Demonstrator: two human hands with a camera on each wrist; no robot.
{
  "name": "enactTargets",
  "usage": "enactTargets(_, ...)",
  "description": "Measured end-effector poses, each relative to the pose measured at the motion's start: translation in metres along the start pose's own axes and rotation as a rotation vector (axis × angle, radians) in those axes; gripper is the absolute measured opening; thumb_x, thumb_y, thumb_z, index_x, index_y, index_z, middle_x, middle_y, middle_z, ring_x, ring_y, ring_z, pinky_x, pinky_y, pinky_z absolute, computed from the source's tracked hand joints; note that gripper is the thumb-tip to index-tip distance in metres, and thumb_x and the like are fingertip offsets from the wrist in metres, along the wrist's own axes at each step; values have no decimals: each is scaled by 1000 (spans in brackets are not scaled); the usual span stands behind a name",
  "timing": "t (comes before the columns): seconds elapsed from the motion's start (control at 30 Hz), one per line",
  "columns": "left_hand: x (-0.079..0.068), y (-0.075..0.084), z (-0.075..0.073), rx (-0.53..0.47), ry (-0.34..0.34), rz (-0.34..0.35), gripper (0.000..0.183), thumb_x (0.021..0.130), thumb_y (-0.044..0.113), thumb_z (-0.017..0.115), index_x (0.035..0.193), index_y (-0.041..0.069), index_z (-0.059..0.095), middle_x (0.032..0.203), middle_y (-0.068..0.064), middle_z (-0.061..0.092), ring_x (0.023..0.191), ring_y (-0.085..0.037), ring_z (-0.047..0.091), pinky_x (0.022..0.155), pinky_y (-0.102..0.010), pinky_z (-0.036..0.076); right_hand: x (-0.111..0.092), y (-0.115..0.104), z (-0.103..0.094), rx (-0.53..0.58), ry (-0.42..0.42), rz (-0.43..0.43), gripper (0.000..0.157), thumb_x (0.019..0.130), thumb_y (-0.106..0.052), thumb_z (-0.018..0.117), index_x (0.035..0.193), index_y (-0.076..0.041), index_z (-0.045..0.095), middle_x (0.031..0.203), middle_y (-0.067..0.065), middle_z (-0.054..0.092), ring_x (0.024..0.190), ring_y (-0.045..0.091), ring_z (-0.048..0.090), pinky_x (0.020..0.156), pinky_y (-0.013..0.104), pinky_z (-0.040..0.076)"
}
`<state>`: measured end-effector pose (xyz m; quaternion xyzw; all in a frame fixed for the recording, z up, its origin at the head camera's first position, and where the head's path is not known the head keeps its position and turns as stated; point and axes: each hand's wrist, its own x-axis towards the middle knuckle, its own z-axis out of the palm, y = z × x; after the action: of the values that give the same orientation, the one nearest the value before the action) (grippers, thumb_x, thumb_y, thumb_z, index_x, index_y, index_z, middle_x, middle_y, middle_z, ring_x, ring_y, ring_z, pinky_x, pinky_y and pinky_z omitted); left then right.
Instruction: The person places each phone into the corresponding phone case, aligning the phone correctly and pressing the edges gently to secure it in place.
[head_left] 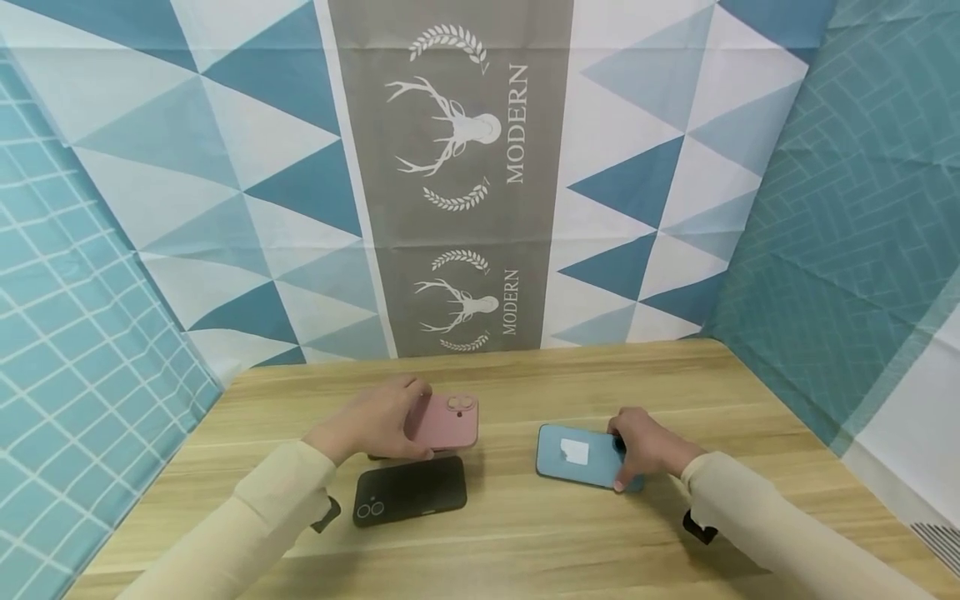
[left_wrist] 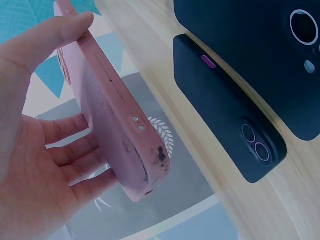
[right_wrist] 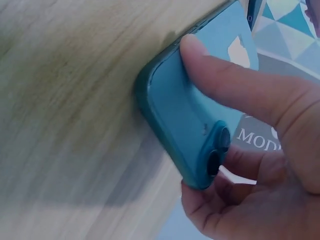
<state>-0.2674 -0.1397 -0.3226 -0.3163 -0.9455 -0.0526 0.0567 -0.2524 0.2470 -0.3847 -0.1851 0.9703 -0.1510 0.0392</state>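
My left hand (head_left: 384,419) grips a pink phone (head_left: 444,423) across its width, thumb on one long edge and fingers on the other. In the left wrist view, dark scuffs mark the pink phone's (left_wrist: 127,135) corner. A black phone (head_left: 411,492) lies below that hand, its two camera rings at the left end. The left wrist view also shows a dark phone (left_wrist: 220,105) with a purple button between those two. On the right, my right hand (head_left: 647,444) pinches the camera end of a light-blue phone (head_left: 558,454) bearing a white sticker; its thumb (right_wrist: 220,75) presses near one edge.
The phones are on or just over a wood-grain table (head_left: 495,550). Behind it hangs a patterned cloth (head_left: 480,217) with deer heads, and blue cloths (head_left: 67,333) flank both sides. Dark wrist devices (head_left: 701,527) sit under both cuffs.
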Motion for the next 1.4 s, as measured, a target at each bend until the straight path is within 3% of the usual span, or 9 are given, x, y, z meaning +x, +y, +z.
enactTargets(0.23,-4,0,5,24,7,5,75,62,48,83,118,5,58,107,-3,60,90,-14,55,79,-34,54,-4,8,3,103,-15,-48,46,55,-19,93,83,-8,57,77,-1,51,70,13,39,60,23,34)
enactTargets(0.4,-6,0,2,24,32,18,74,62,45,84,117,3,57,107,-6,62,90,-15,57,79,-35,55,1,16,-2,209,-6,-53,36,61,-10,88,84,-10,60,80,-1,56,72,13,43,64,24,38)
enactTargets(0.6,-5,1,2,25,63,28,75,63,48,82,119,5,57,107,-4,61,91,-14,56,79,-34,55,7,30,-7,548,-69,-13,33,74,-11,80,101,3,66,82,1,61,72,10,48,64,23,43)
enactTargets(0.73,-4,1,6,41,49,31,75,61,48,83,118,6,57,105,-2,60,89,-13,55,80,-33,54,10,34,-8,698,-72,34,28,83,-16,73,97,6,61,77,-1,53,71,11,46,62,24,42)
enactTargets(0.83,-4,1,8,53,44,40,75,60,47,84,116,6,57,103,-2,59,87,-13,54,79,-33,54,10,33,-8,833,-66,118,27,89,-18,67,101,5,59,79,-3,56,73,9,53,65,23,48)
enactTargets(0.9,-4,2,8,49,39,43,74,60,47,84,116,6,57,102,-2,59,87,-13,54,79,-33,54,10,31,-8,940,-67,180,37,92,-18,63,116,9,56,87,-4,63,78,7,61,70,24,55)
enactTargets(1.0,-5,4,9,39,30,38,74,60,47,84,115,6,57,103,-2,59,87,-13,54,79,-34,54,8,26,-7,1052,-65,231,57,94,-18,59,138,13,39,99,-2,68,85,5,67,77,24,58)
enactTargets(1.17,-5,6,9,40,36,29,74,61,45,85,116,5,57,105,-3,60,90,-14,54,82,-35,54,9,16,-3,1106,-48,237,63,95,-18,58,141,16,31,97,-5,68,86,3,66,79,22,57)
enactTargets(1.4,-2,12,9,55,123,64,80,61,50,84,122,7,57,112,-3,61,98,-15,58,86,-35,55,13,-1,-2,1235,-113,146,59,96,-17,55,141,14,32,97,-10,69,88,1,65,81,18,56)
